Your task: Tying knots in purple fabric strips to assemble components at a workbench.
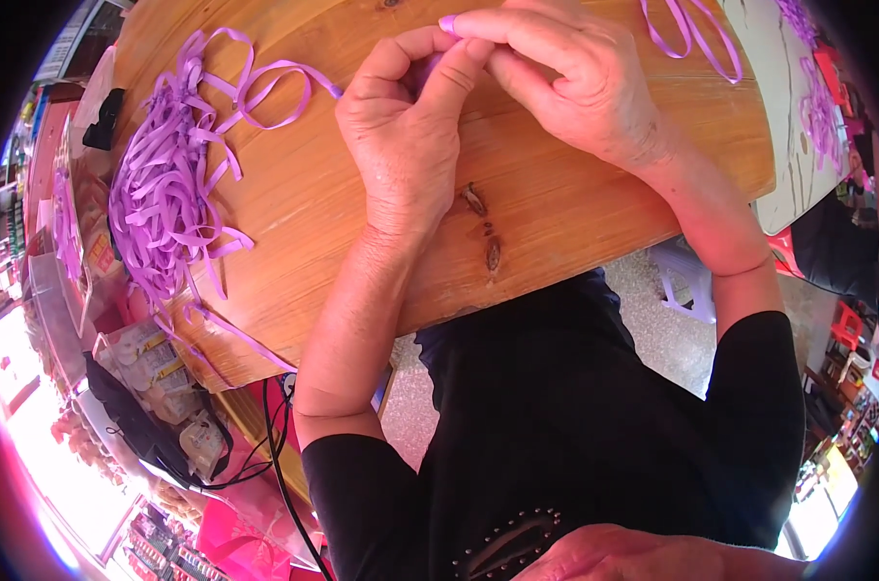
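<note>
My two hands meet at the far middle of the wooden table (556, 232), fingertips together. Curled fingers and thumb of my left hand (401, 136) close on a purple ribbon (304, 70), which comes out beside that hand and loops away to the left. My right hand (590, 92) pinches toward the left fingertips, and a small purple piece (447, 24) shows at its index fingertip. The fingers hide most of what is pinched there. A large tangled pile of purple ribbons (164, 194) lies on the table's left side, some strands hanging over the edge.
Another purple ribbon loop (691, 39) lies at the far right of the table. Beyond it stands a pale table (783, 126) with more purple ribbons (819, 116). Black cables (277, 455) hang below the left edge. A light purple stool (684, 276) stands under the table's right side.
</note>
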